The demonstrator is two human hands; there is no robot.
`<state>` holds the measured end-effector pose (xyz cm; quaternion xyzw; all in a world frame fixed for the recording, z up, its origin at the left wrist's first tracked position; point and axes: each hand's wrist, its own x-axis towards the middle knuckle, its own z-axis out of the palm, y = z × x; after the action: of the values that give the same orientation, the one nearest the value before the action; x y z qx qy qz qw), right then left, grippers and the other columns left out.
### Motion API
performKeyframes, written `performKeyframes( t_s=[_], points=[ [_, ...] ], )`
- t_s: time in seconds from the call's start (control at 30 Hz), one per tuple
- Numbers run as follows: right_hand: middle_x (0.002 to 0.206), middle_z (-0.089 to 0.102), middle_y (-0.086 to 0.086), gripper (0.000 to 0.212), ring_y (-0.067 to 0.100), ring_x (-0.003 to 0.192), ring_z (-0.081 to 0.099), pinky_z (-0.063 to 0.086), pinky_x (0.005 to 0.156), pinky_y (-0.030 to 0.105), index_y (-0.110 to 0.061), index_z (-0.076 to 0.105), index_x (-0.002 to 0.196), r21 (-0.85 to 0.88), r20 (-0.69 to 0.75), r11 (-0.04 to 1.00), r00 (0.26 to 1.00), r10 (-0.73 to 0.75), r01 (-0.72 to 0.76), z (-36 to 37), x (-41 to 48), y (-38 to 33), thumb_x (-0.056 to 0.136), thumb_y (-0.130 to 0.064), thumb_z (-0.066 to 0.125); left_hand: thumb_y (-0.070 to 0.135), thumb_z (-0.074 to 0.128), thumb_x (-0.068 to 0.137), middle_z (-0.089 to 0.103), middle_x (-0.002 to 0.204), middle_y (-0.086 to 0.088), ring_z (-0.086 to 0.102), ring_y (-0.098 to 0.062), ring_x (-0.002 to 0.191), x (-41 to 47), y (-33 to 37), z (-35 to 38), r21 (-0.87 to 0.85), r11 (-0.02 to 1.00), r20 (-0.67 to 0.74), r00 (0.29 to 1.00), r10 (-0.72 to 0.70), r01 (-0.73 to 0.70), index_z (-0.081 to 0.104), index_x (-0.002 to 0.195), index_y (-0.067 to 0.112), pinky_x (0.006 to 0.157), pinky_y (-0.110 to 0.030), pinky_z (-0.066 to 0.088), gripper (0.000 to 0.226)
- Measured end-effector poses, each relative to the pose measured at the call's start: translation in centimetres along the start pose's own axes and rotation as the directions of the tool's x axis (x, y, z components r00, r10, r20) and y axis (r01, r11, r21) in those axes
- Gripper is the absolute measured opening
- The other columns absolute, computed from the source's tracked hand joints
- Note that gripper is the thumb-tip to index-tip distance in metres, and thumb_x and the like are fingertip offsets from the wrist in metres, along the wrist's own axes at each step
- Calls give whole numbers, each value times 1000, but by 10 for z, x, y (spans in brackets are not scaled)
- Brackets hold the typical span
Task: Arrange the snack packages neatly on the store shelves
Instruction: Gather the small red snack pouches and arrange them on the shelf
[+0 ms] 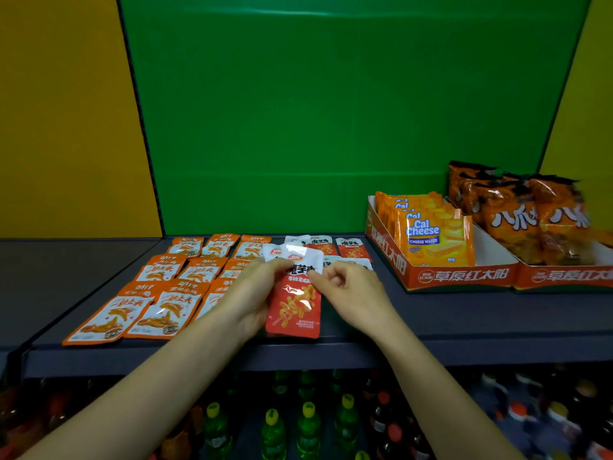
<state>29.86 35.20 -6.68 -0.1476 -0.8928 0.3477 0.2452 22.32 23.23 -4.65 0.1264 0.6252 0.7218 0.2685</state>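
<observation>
A red and white snack packet (294, 308) lies near the front of the dark shelf (464, 313). My left hand (255, 295) grips its left edge, thumb on top. My right hand (348, 290) pinches its upper right side with curled fingers. More red and white packets (351, 249) lie behind it, partly hidden by my hands. To the left, several orange and white packets (159, 313) lie flat in overlapping rows reaching back to the green wall.
At the right stand two red cardboard trays (464, 277): one with Cal Cheese wafer packs (434, 237), one with orange crisp bags (527, 220). Below the shelf edge stand several bottles (308, 426) with yellow and red caps. Yellow panels flank the green back wall.
</observation>
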Motion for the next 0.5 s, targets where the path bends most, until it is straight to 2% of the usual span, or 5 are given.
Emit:
performKeyframes(
  t_s=[0.07,0.17,0.37,0.43,0.5],
  points=[
    [63,50,-8,34,7,61,45,34,58,26,-23,50,64,70,10,997,1000,28,-28,-9,-1,9,89,-46,54,14,46,93,58,62,-6,58,-17,48,0,-2,10,-29,1000,27,1000,-9,10,48,93,9,50,-28,53,6],
    [76,66,3,31,16,75,59,42,71,32,-19,56,67,226,-31,973,998,56,-48,-24,-2,25,88,-41,57,10,40,96,61,46,0,58,-12,40,3,-7,19,4,997,53,996,76,-77,52,82,12,43,-26,52,18],
    [84,73,8,24,20,86,68,48,77,30,-15,59,74,283,-38,946,984,172,-155,-55,-6,53,90,-33,58,9,55,91,67,70,-9,63,-18,54,15,-17,22,101,985,79,988,133,-141,61,93,6,58,-30,52,8],
    [86,73,11,23,24,90,68,50,81,34,-15,61,75,241,-26,951,978,207,-195,-56,-5,62,88,-32,61,9,61,87,67,79,-11,64,-15,56,19,-18,24,136,978,69,986,152,-161,60,98,4,53,-27,54,12],
    [72,67,2,22,21,83,65,49,74,30,-12,64,78,188,-32,959,974,223,-213,-55,-4,68,87,-32,63,10,65,84,66,81,-10,64,-13,57,25,-20,24,228,954,52,981,189,-196,57,97,3,46,-20,50,17]
  ],
)
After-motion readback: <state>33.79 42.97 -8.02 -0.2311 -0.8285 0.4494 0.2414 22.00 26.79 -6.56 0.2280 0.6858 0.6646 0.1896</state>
